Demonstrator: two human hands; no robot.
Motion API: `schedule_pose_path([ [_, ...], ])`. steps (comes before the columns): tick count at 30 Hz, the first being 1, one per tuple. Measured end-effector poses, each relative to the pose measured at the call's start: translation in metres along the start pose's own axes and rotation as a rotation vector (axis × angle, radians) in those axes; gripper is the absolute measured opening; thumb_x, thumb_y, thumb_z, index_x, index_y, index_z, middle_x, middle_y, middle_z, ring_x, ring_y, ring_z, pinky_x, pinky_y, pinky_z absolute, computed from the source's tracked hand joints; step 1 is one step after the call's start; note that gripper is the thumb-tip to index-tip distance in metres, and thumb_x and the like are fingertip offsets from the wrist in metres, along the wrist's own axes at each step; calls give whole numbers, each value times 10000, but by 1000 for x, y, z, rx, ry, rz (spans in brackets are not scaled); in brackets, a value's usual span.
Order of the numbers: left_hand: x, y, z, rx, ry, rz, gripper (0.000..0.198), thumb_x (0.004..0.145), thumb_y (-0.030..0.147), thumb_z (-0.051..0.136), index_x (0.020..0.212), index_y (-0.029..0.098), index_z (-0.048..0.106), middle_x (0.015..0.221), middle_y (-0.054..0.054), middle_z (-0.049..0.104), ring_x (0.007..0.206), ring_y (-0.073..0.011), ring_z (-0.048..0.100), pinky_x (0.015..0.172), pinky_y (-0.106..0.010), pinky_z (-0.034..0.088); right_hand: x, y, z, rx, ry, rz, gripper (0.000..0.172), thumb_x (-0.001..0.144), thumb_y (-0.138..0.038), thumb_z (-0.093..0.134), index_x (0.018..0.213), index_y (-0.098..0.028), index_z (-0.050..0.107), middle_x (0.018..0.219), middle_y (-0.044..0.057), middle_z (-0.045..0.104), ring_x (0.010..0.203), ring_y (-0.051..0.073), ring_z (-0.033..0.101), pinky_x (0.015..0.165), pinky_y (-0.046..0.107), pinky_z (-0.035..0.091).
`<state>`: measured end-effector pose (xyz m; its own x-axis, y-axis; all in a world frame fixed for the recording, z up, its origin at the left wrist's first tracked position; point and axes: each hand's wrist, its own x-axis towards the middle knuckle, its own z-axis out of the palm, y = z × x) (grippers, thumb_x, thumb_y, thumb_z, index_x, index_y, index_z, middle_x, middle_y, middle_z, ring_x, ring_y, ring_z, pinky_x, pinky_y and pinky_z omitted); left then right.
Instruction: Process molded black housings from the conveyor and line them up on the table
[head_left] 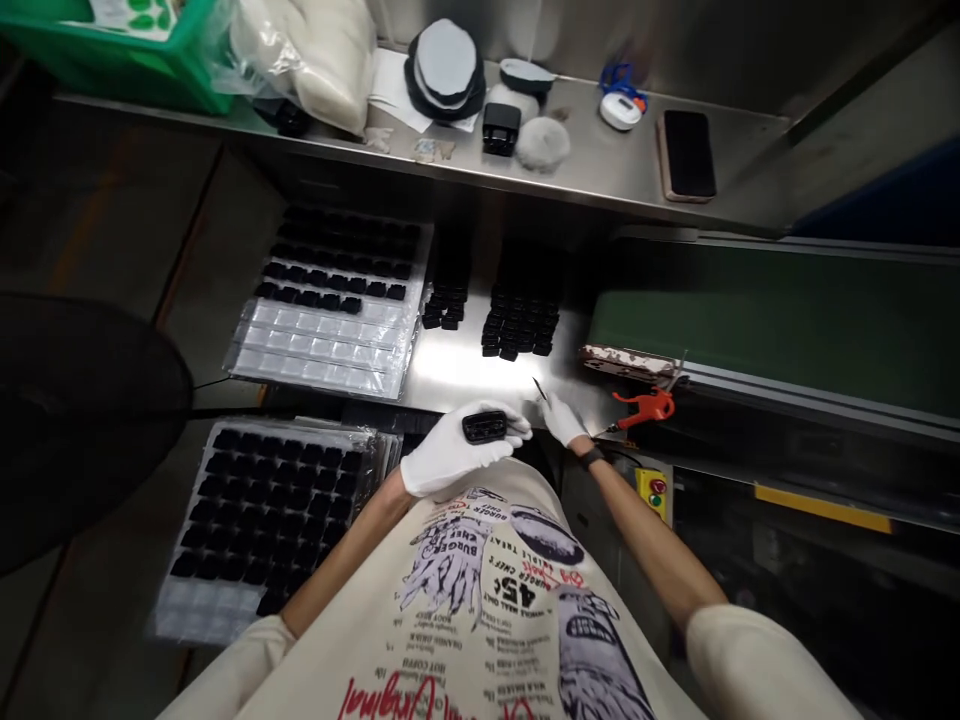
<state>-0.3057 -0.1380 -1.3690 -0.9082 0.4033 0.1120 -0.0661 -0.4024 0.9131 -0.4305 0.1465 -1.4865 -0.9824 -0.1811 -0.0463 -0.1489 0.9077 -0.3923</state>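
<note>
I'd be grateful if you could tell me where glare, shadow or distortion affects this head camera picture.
In the head view, strong glare washes the steel table just beyond the left hand; the wide lens makes the shelf slant; the lower right corner falls into deep shadow.

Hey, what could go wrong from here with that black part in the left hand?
The thin pointed tool in the gloved right hand is close to the black part in the gloved left hand, so a slip might scratch it. If dropped, the part could land on the steel table and might get mixed up with the loose black parts there.
</note>
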Motion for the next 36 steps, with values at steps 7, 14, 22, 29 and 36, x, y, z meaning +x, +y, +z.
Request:
schedule_pose_path([
  [7,-13,7,-18,-34,-162,-2,424,908,266,942,1284,175,768,1334,-156,814,1301,-298,768,1186,-508,601,-87,-100,-121,-105,243,-446,618,1176,-648,367,991,-228,782,912,47,738,828,197,673,739,308,430],
  [14,-9,9,-18,364,-228,-34,583,853,455,977,1338,208,769,1327,-111,801,1214,-283,747,1091,-445,587,-122,-174,-172,-603,189,-724,839,1114,-811,304,761,-186,738,689,72,624,647,182,537,623,368,217],
  [22,-16,7,-8,483,-289,-72,557,891,463,931,1355,213,748,1267,-86,792,1131,-262,728,1007,-422,583,-133,-176,-177,-624,108,-794,762,1169,-699,285,873,-191,770,701,82,641,639,195,555,622,365,239],
  [29,-9,3,4,519,-310,-59,490,890,338,921,1337,219,760,1294,-82,801,1143,-259,729,1029,-428,575,-147,-169,-176,-617,133,-716,732,1169,-686,334,837,-194,762,692,82,655,633,203,575,607,359,234],
  [36,-1,-13,23,534,-178,63,406,877,239,900,1257,177,773,1248,-85,821,1094,-235,752,1033,-409,590,-152,-151,-171,-590,197,-609,788,1138,-768,335,868,-180,784,702,67,674,638,186,595,614,346,236],
])
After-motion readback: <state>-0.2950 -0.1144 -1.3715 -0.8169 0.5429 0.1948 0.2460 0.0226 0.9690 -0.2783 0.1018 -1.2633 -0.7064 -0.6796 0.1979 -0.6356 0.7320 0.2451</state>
